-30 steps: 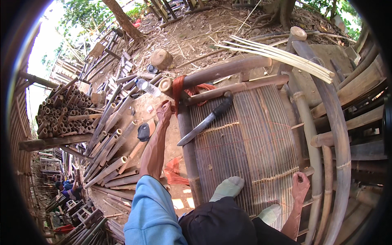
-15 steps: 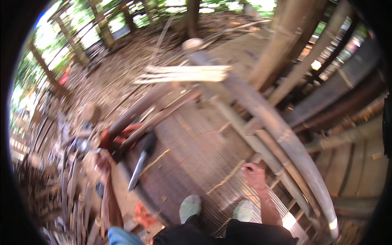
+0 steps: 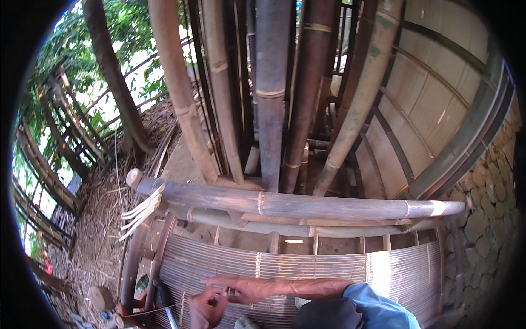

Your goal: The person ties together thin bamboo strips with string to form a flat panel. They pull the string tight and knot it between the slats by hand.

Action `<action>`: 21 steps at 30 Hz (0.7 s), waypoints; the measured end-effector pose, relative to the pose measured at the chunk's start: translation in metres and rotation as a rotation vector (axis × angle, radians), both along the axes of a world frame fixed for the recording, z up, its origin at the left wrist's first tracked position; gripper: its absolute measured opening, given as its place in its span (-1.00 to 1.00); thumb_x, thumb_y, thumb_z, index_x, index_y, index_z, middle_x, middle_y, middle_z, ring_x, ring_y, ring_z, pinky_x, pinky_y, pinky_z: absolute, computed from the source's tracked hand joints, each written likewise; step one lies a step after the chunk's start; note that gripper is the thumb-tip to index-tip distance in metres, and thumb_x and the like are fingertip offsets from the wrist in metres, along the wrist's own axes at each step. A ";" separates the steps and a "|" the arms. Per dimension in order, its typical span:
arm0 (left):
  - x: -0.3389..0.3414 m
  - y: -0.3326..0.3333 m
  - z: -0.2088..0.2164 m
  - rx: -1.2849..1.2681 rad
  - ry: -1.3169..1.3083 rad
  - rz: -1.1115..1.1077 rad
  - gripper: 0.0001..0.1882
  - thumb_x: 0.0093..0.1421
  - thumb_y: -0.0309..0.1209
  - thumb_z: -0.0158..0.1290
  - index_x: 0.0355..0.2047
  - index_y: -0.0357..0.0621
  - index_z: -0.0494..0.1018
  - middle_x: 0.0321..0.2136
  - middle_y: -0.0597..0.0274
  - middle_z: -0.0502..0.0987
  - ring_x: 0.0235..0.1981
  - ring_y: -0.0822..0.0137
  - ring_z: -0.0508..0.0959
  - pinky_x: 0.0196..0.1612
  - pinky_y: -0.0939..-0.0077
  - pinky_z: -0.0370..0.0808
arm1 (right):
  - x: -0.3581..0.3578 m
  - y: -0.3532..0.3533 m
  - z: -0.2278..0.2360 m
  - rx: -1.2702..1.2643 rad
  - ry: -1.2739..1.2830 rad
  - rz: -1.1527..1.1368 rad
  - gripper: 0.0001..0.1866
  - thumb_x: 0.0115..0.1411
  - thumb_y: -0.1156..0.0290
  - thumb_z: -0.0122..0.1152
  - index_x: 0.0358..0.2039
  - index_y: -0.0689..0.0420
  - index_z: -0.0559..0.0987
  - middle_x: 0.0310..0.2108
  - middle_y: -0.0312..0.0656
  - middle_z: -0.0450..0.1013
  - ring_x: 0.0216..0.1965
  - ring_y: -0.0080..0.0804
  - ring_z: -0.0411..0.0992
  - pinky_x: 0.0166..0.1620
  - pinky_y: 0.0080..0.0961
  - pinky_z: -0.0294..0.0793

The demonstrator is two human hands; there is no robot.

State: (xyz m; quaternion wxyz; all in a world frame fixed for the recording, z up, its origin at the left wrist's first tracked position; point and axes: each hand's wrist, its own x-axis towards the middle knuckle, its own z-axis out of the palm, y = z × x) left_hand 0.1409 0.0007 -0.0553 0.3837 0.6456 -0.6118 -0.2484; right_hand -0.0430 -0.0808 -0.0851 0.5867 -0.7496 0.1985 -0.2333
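My left hand (image 3: 207,308) is low over a bamboo bench's slatted seat (image 3: 219,263), its fingers bent together. Close against its fingertips is my right hand (image 3: 236,287), reached across from the right with fingers curled in a pinch. Whatever lies between the fingers is too small to make out. Left of both hands, a knife (image 3: 163,296) with a dark handle and a pale blade rests at the seat's left end. A thin reddish strand (image 3: 143,312) runs near the knife, and where it ends is unclear.
A thick bamboo rail (image 3: 307,202) forms the bench's far side; pale split strips (image 3: 141,213) hang over its left end. Behind it stand several upright bamboo poles (image 3: 269,109). A stone wall (image 3: 487,203) rises at right, and dry litter (image 3: 98,230) covers the ground at left.
My view has swung round to the right, so the bench now lies across the picture. My hands, wide apart before, have come together above the slats.
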 end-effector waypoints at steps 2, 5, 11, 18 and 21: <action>-0.032 -0.014 0.029 -0.025 -0.095 -0.212 -0.92 0.07 -0.50 0.30 -0.44 -0.17 0.60 -0.76 0.28 0.40 -0.74 0.52 0.35 -0.62 0.56 0.26 | -0.008 0.001 -0.001 0.053 -0.206 0.144 -0.42 0.26 0.60 0.22 0.28 0.06 0.33 0.16 -0.15 0.41 0.22 -0.33 0.36 0.23 -0.37 0.40; -0.056 -0.030 0.062 -0.088 -0.062 -0.165 -0.91 0.05 -0.48 0.31 -0.42 -0.17 0.63 -0.78 0.29 0.38 -0.76 0.51 0.32 -0.64 0.55 0.26 | -0.026 -0.010 0.003 0.307 -0.147 0.234 -0.48 0.26 0.61 0.23 0.22 0.12 0.39 0.15 -0.24 0.40 0.19 -0.40 0.35 0.22 -0.40 0.39; -0.047 -0.043 0.051 -0.358 -0.156 -0.144 -0.71 0.08 -0.53 0.28 -0.17 -0.28 0.52 -0.44 0.15 0.55 -0.54 0.39 0.49 -0.38 0.49 0.48 | -0.053 -0.024 0.030 0.341 -0.239 0.107 -0.77 0.47 0.33 0.07 0.00 0.17 0.56 -0.32 -0.32 0.52 -0.25 -0.56 0.46 -0.10 -0.49 0.52; -0.013 -0.008 0.017 0.591 0.682 -0.229 -0.48 0.22 -0.43 0.24 0.13 -0.33 0.31 -0.34 0.02 0.62 -0.39 0.21 0.69 -0.33 0.40 0.63 | -0.112 -0.075 0.052 0.554 -0.425 -0.286 -0.81 0.46 0.34 0.10 -0.08 0.14 0.61 -0.46 -0.34 0.48 -0.53 -0.60 0.36 -0.38 -0.58 0.41; 0.004 0.003 0.011 0.564 0.792 -0.179 -0.47 0.23 -0.33 0.23 0.14 -0.28 0.36 -0.45 -0.02 0.62 -0.52 0.25 0.65 -0.50 0.47 0.55 | -0.125 -0.082 0.068 0.737 -0.561 -0.310 -0.84 0.44 0.40 0.10 -0.15 0.15 0.62 -0.54 -0.37 0.42 -0.62 -0.65 0.21 -0.54 -0.62 0.18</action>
